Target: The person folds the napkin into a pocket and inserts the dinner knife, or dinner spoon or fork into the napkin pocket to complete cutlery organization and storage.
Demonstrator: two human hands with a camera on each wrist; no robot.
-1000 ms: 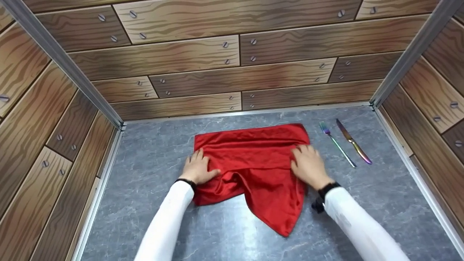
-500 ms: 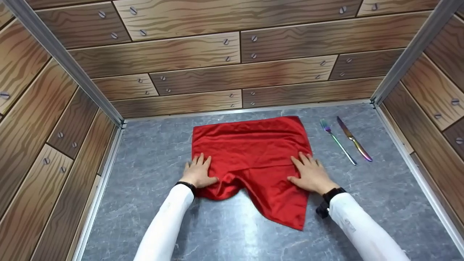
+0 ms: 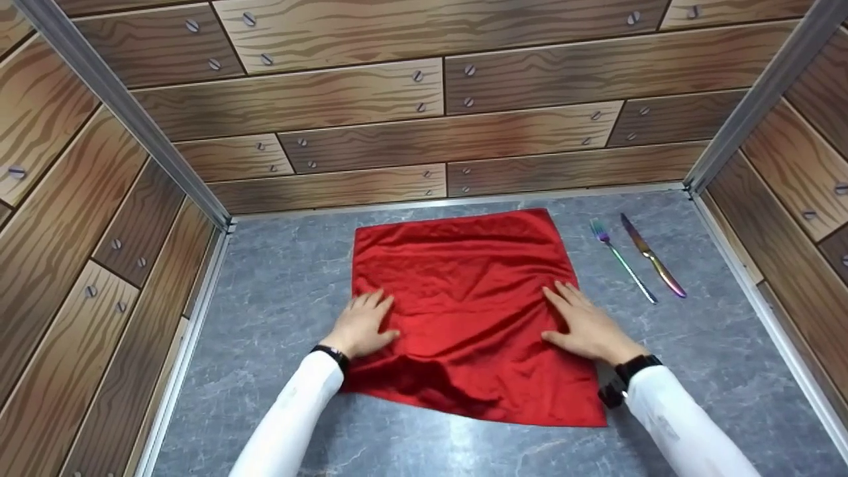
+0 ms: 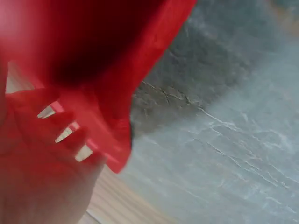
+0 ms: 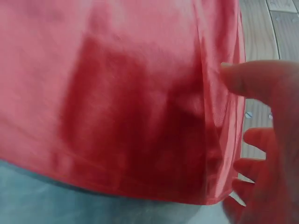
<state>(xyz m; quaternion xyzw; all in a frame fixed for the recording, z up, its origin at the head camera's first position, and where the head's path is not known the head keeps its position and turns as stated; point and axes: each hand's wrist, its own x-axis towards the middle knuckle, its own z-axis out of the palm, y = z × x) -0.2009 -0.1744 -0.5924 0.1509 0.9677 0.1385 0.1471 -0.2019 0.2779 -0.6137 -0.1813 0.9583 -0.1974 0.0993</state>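
While I look down from my head, the red cloth (image 3: 464, 298) lies spread nearly flat in the middle of the grey counter (image 3: 278, 278), with some rumpling along its near edge. My left hand (image 3: 361, 324) rests flat on its left border, fingers straight and a little apart, gripping nothing. My right hand (image 3: 586, 324) lies the same way on the right border, palm down, fingers spread. A fork (image 3: 623, 262) and a knife (image 3: 652, 255) lie side by side well to the right, clear of the cloth.

From my left wrist, the red cloth (image 4: 117, 70) shows as a blur with the counter (image 4: 224, 140) beyond it; my fingers (image 4: 56, 126) look straight against it.

From my right wrist, the red cloth (image 5: 117, 102) looks thin and glossy, its hem lying on the counter, my fingers (image 5: 259, 77) extended beside it.

I judge it light, limp and slippery, so it would slide under a flat palm; pinching a corner or the hem would give the surest hold.
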